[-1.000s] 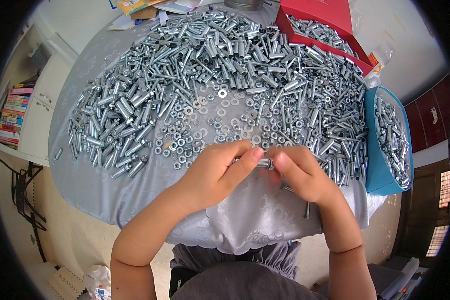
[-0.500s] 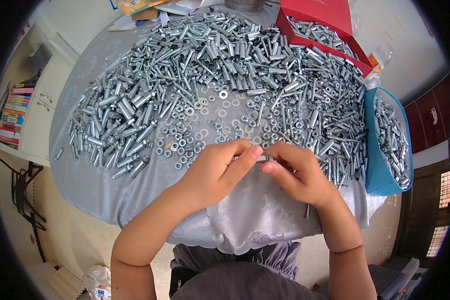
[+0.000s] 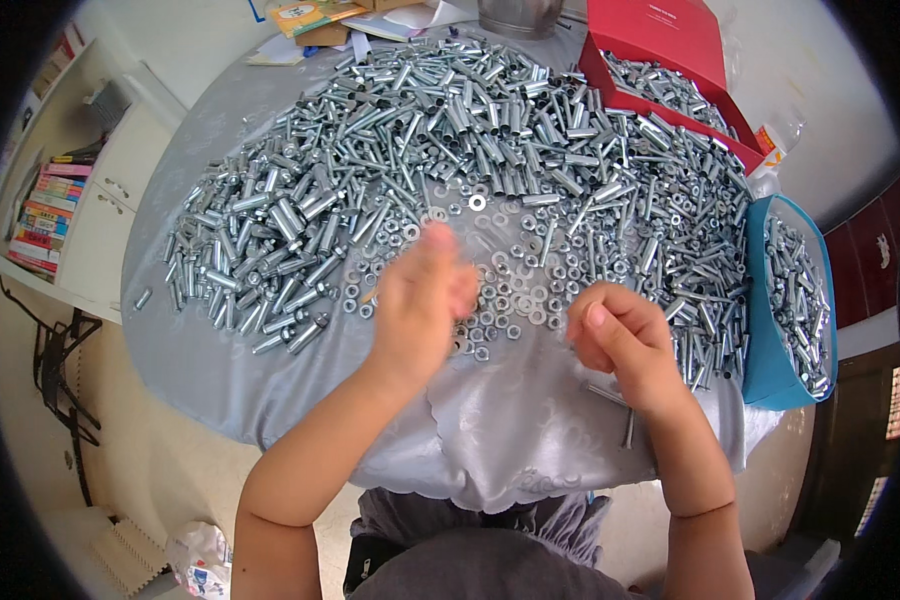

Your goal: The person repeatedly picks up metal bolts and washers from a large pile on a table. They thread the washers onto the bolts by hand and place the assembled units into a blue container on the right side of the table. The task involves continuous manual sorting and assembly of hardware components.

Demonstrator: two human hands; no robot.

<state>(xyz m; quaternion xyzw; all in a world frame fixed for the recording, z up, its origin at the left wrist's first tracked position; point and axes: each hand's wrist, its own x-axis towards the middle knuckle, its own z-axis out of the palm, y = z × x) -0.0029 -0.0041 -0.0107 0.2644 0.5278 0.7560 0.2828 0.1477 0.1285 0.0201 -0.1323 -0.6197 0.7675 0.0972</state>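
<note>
My left hand [image 3: 420, 305] is over the loose washers [image 3: 530, 275] and hex nuts [image 3: 485, 335] at the middle of the table. Motion smears its fingers, so whether it holds anything cannot be told. To the right, my right hand [image 3: 625, 340] is closed, thumb pressed against curled fingers; what they hold, if anything, is hidden. Beside its wrist a long thin bolt [image 3: 628, 430] and another metal rod [image 3: 606, 394] lie on the cloth. Left of my left hand spreads a pile of sleeved bolts [image 3: 280, 220]. Metal sleeves [image 3: 490, 120] are heaped at the back.
A grey patterned cloth [image 3: 510, 430] covers the table. At the back right, a red box [image 3: 660, 110] holds metal parts; a blue bin [image 3: 765, 330] with more stands at the right edge. Bolts [image 3: 670, 250] lie before them. A metal bucket [image 3: 520, 18] and papers [image 3: 390, 28] are behind.
My hands have come apart from the metal piece they held together. The left moved up and left over the washers; the right shifted slightly right. A rod now shows on the cloth by the right wrist.
</note>
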